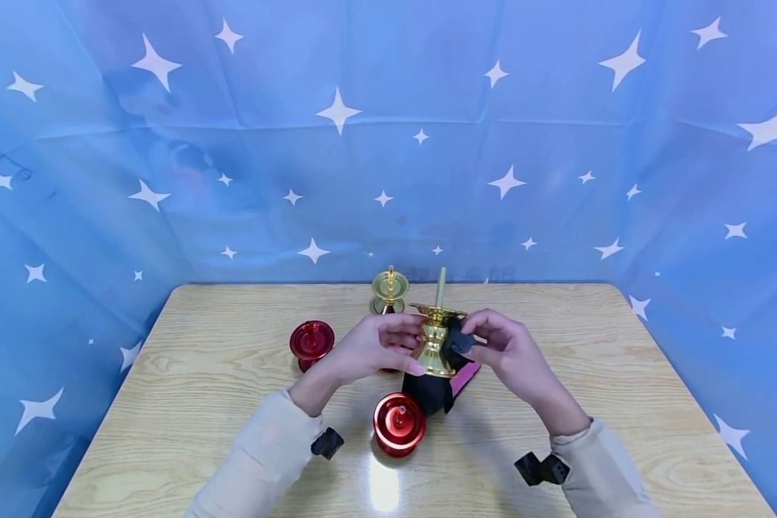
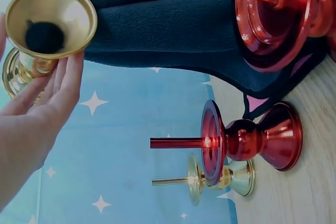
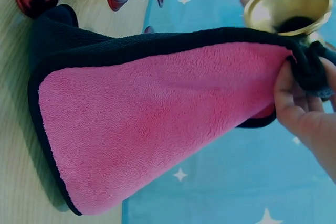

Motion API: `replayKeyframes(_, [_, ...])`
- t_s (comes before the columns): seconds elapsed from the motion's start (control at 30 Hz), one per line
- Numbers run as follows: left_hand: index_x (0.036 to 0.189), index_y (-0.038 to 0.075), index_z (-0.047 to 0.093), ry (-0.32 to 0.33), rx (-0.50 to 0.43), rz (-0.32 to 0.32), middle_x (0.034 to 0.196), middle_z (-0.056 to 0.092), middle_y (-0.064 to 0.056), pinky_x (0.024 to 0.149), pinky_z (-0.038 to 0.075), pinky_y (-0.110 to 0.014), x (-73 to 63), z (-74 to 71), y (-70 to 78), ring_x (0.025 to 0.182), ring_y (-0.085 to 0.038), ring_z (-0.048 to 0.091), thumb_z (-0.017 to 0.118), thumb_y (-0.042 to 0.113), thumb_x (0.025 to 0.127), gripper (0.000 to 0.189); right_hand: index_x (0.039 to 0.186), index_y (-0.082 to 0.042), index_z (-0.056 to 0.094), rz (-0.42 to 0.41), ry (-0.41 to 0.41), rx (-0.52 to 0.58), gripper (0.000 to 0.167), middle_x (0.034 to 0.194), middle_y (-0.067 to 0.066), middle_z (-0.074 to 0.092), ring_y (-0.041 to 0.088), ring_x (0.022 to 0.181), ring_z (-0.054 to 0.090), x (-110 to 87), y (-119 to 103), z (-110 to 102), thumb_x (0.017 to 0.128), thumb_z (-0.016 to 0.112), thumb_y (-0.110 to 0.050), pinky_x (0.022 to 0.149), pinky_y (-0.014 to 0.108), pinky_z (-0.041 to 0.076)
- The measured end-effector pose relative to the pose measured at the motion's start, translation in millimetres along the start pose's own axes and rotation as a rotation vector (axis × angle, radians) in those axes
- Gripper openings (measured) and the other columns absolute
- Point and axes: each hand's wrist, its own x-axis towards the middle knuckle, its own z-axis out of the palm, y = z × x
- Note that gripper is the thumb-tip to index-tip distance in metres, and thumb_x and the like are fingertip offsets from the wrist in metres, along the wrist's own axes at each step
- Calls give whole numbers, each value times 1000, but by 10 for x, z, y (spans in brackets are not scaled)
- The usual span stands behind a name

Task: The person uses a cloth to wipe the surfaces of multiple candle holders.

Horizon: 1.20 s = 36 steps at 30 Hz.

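Observation:
My left hand point(image 1: 369, 349) grips a gold candlestick point(image 1: 434, 339) by its stem, upright and raised above the table. A thin spike stands up from its dish. With the right hand point(image 1: 506, 354) I pinch a bunched corner of a cleaning cloth point(image 3: 157, 124), pink on one face and dark on the other, against the candlestick's side. The rest of the cloth hangs down towards the tabletop. In the left wrist view, the hollow underside of the candlestick point(image 2: 86, 22) faces the camera, with something dark inside it.
One red candlestick point(image 1: 398, 424) stands in front of my hands, and another red candlestick point(image 1: 311, 342) is to the left. Behind the left hand is a second gold candlestick point(image 1: 390, 288). A blue star-patterned curtain point(image 1: 388, 158) rises behind the wooden table point(image 1: 220, 345).

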Motion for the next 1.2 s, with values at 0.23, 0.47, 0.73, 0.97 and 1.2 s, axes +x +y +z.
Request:
replayKeyframes(0.23, [128, -8, 45, 33, 102, -18, 118, 55, -19, 84, 49, -28, 31, 26, -50, 100, -22, 57, 72, -3, 75, 60, 93, 7, 56, -66, -9, -56, 21, 104, 10, 53, 15, 89, 61, -20, -159, 78, 77, 56, 20, 71, 26, 53])
replayKeyframes(0.47, [129, -8, 43, -4, 18, -4, 119, 53, -19, 89, 47, -31, 21, -6, -63, 105, -24, 54, 69, -3, 77, 58, 92, 5, 56, -155, -20, -18, 23, 103, 5, 56, 15, 91, 59, -30, -198, 75, 76, 56, 22, 77, 24, 51])
replayKeyframes(0.73, [136, -9, 30, -132, -160, 38, 128, 44, -23, 99, 38, -34, 2, -47, -6, 118, -28, 45, 66, -1, 79, 68, 92, 7, 52, -75, 21, 33, 19, 97, 1, 59, 12, 87, 60, -17, -30, 22, 78, 55, 19, 68, 23, 52])
replayKeyframes(0.97, [140, -12, 13, -230, -120, 49, 143, 24, -26, 106, 26, -37, -13, -23, 47, 130, -34, 28, 56, -5, 86, 69, 92, 7, 52, -70, 45, 58, 19, 94, 2, 60, 12, 85, 60, -23, 13, 50, 78, 56, 19, 67, 23, 52])
replayKeyframes(1.2, [143, -2, 20, -163, 12, 7, 140, 35, -15, 103, 32, -29, 0, 28, 38, 125, -23, 38, 62, 1, 85, 71, 93, 8, 51, -52, 52, 46, 19, 93, 2, 60, 12, 84, 60, -22, -10, 69, 78, 54, 19, 68, 24, 53])
